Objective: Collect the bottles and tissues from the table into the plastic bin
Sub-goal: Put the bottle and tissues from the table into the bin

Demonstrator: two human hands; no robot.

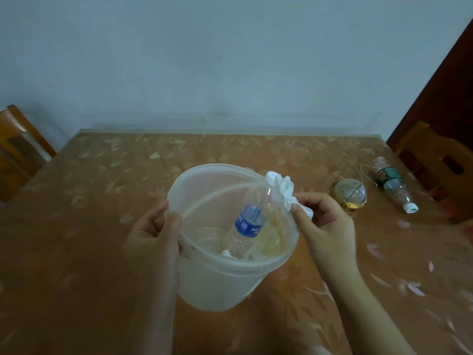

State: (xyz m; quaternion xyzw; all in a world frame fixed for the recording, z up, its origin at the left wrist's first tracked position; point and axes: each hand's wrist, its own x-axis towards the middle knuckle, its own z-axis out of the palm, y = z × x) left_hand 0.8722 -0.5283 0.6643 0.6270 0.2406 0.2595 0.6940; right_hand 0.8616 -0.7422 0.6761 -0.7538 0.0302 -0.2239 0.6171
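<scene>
A translucent plastic bin [220,280] stands tilted in the middle of the table. My left hand [151,239] grips its near-left rim. My right hand [325,226] pinches a crumpled white tissue [284,190] right at the bin's far-right rim. Inside the bin leans a clear bottle with a blue label [249,221], with a clear plastic cup [207,237] and bits of white tissue at the bottom. Another clear bottle with a green label [393,184] lies on its side at the table's right, white cap toward me.
A glass jar with a wire handle [349,196] holding yellowish liquid stands left of the lying bottle. Wooden chairs [18,152] flank the table on both sides. The table [89,213] has a brown leaf-patterned cover and meets a pale wall at the back.
</scene>
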